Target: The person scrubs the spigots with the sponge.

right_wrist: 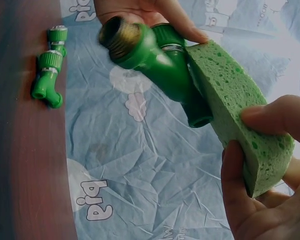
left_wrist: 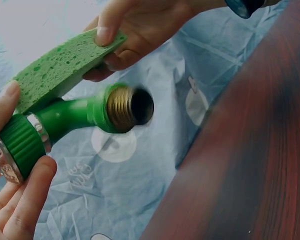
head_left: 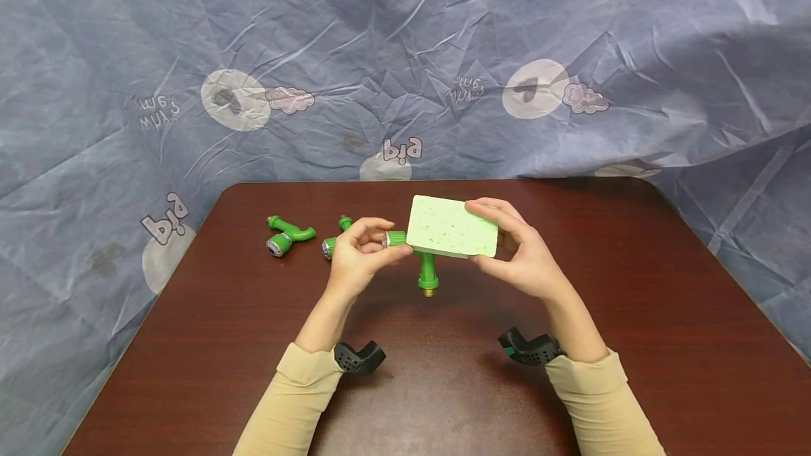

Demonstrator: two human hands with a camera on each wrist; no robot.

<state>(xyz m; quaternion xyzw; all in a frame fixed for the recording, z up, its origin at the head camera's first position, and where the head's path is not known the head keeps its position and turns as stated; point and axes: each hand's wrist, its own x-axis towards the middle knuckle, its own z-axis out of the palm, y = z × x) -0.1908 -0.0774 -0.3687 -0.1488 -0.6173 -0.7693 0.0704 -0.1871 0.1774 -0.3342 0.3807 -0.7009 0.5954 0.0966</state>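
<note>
Green tap (head_left: 428, 273) w/ a brass threaded end is held up above the table (head_left: 190, 343), about midway b/w its left & right edges, threaded end pointing twd the near edge. L hand (head_left: 357, 257) grips it by the ribbed knob (head_left: 397, 238), thumb one side, fingers the other. R hand (head_left: 531, 257) pinches the right end of a light green sponge (head_left: 453, 226), thumb on the near side, fingers on the far side. Sponge hides most of the tap body in the head view; it's either touching the body or just beside it, can't quite tell from these angles. Two more taps lie on the table nr its far left corner: the first tap (head_left: 290, 233) in full view, the second tap (head_left: 345, 222) to its right, partly hidden behind the L hand. Both have green ribbed knobs, same type as the held one. Black wrist mounts (head_left: 361, 357) sit on both wrists, just above yellowish sleeves (head_left: 291, 400). Blue-grey printed cloth (head_left: 355, 90) hangs behind the table's far edge, w/ folds & creases thru/out.
</note>
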